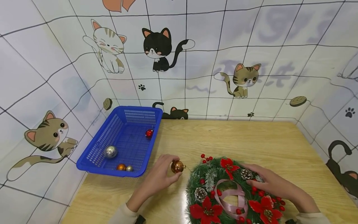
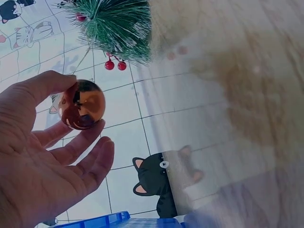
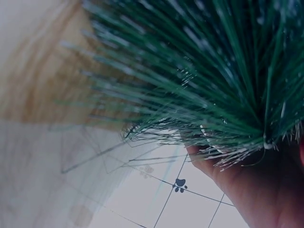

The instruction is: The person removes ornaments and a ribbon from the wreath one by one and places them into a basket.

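The left hand [image 1: 159, 177] pinches a copper-coloured bauble [image 1: 177, 166] between thumb and fingertips, holding it just off the 9 o'clock edge of the Christmas wreath [image 1: 212, 180]; the left wrist view shows the bauble [image 2: 81, 104] sitting at the fingertips with the other fingers [image 2: 90, 161] loosely extended below it, and the wreath's green needles [image 2: 118, 23] close above. The right hand [image 1: 268, 183] lies flat on the wreath at about 3 o'clock, fingers spread over a pine cone [image 1: 246, 173] and red berries, pressing the ring against the wooden table [image 1: 265, 140]; its wrist camera shows little beyond needles and part of the palm. As a judgement of progress: the wreath shows poinsettias [image 1: 207, 211], pine cones, berries and a pink ribbon [image 1: 232, 199], but no bauble can be seen fixed on it, so the one in hand appears to be the 1st to go on. At 10 o'clock from the hands, the blue plastic basket [image 1: 92, 152] holds 4 more: a silver bauble [image 1: 110, 151], a red bauble [image 1: 149, 133], an orange bauble [image 1: 121, 167] and a small gold bauble [image 1: 129, 168]. Most of the work seems left.
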A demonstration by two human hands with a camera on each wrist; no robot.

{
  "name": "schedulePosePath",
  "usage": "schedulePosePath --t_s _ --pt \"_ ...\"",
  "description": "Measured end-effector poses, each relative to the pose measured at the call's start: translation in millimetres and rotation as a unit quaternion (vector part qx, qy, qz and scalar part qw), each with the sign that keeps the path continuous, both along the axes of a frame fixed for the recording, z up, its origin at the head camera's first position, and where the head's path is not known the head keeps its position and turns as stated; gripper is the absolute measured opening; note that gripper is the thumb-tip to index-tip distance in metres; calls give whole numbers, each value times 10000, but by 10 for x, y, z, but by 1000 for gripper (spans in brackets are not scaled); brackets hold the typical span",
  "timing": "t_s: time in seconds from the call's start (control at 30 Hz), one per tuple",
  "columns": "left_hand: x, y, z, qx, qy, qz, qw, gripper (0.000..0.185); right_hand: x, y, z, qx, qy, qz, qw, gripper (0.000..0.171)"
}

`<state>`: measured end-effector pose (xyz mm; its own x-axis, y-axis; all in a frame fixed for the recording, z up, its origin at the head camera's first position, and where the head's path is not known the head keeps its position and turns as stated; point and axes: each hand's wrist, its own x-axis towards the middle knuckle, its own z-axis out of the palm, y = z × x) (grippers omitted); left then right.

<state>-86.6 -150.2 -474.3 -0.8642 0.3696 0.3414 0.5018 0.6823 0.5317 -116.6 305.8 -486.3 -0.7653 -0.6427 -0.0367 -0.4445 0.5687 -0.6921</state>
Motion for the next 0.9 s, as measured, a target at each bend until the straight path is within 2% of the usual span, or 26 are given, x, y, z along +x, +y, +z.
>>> schedulePosePath --t_s 0.17,0.53,0.9 --pt "-5 8 41 151 155 24 9998 51 2 22 10 -59 134 21 9999 62" --pt "19 -26 139 530 273 144 9981 50 -5 -3 -8 -5 116 -3 9999 62" --pt "66 -189 245 750 821 306 9933 50 -2 0 3 -69 10 8 10000 62"
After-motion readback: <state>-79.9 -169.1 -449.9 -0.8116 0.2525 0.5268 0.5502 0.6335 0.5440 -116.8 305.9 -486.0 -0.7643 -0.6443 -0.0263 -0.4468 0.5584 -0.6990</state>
